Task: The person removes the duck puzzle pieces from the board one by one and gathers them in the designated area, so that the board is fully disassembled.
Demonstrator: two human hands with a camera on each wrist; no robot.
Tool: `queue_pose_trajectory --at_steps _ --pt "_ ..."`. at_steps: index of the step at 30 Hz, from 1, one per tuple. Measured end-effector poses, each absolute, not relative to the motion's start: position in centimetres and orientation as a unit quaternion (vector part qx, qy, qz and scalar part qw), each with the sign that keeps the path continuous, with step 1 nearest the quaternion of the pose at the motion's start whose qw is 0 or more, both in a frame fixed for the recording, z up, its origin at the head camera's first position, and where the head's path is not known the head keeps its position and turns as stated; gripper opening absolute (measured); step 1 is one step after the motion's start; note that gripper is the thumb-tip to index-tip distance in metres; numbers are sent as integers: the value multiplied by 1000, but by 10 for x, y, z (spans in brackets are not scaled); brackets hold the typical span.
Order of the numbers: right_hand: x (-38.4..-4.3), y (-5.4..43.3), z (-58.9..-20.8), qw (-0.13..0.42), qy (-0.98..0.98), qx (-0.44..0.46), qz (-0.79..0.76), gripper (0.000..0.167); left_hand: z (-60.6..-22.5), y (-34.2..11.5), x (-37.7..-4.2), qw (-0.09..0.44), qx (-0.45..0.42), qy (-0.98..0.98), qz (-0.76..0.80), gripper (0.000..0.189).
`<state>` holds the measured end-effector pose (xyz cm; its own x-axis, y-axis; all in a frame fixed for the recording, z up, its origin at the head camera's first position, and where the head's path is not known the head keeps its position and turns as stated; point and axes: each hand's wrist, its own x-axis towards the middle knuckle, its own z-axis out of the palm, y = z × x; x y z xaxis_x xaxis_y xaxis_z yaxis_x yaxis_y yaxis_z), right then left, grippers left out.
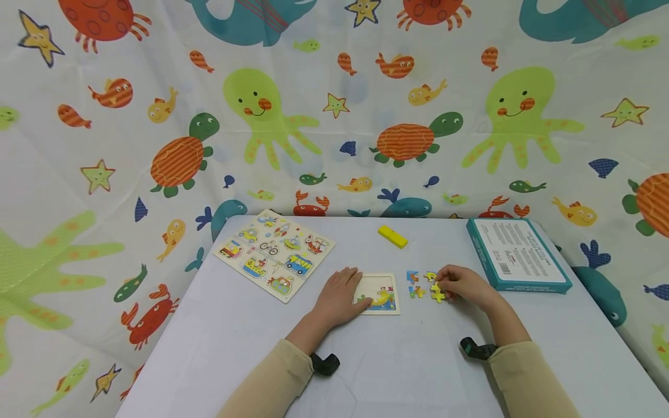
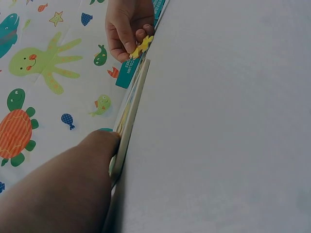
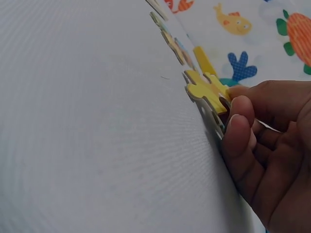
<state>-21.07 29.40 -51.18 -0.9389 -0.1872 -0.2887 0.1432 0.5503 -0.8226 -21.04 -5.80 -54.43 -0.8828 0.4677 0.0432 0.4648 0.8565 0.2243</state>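
Head view: left hand [image 1: 341, 296], fingers extended, lay across left edge of puzzle tray [image 1: 373, 283], seemingly to steady it; right hand [image 1: 465, 284] pinched yellow piece [image 3: 206, 91] by edge, right of tray, likely for clean grip; loose pieces [image 1: 413, 277] lay between, presumably for easy reach.

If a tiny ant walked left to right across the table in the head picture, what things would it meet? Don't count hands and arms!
Big vehicle puzzle board → small puzzle tray → loose puzzle pieces → teal box.
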Motion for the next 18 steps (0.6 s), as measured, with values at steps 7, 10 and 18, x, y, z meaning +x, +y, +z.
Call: queue_pose_trajectory --at_steps 7,10,18 --pt "-210 293 -512 173 864 -3 -473 25 -544 -58 -210 8 242 963 115 78" --pt "-210 293 -513 174 863 0 -474 26 -544 -59 -209 8 242 963 116 78" --pt "-211 297 -516 175 855 15 -487 29 -545 -58 -209 10 239 964 117 78"
